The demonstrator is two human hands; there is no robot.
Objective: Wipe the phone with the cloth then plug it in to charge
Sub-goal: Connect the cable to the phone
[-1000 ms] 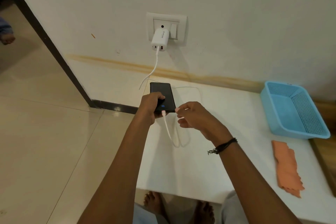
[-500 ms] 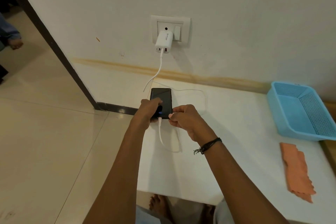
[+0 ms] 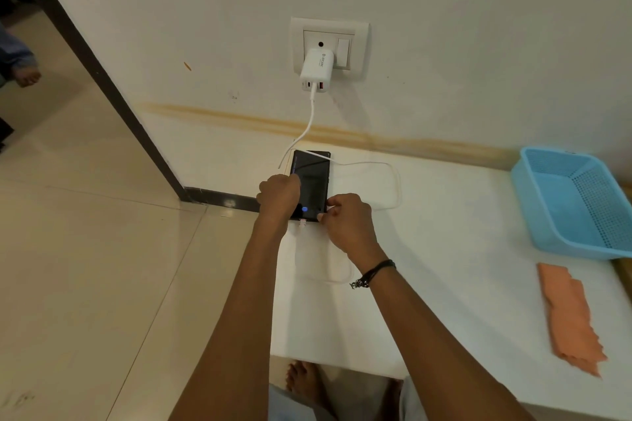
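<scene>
A black phone (image 3: 313, 178) lies flat on the white table (image 3: 444, 284) near its far left corner, screen up, with a small blue light near its bottom edge. A white cable (image 3: 393, 181) runs from the white charger (image 3: 317, 70) in the wall socket, loops on the table and ends in a plug at the phone's bottom edge. My left hand (image 3: 278, 196) grips the phone's left side. My right hand (image 3: 347, 220) holds its lower right corner. The orange cloth (image 3: 567, 314) lies at the right of the table, apart from both hands.
A light blue plastic basket (image 3: 578, 205) stands at the table's far right against the wall. The table's left edge drops to a tiled floor (image 3: 85, 249). A dark door frame (image 3: 95, 72) runs along the wall. Bare feet show below the table's front edge.
The phone has gone down from a raised hold to lying flat on the table. My right hand moved from the cable to the phone's lower right corner.
</scene>
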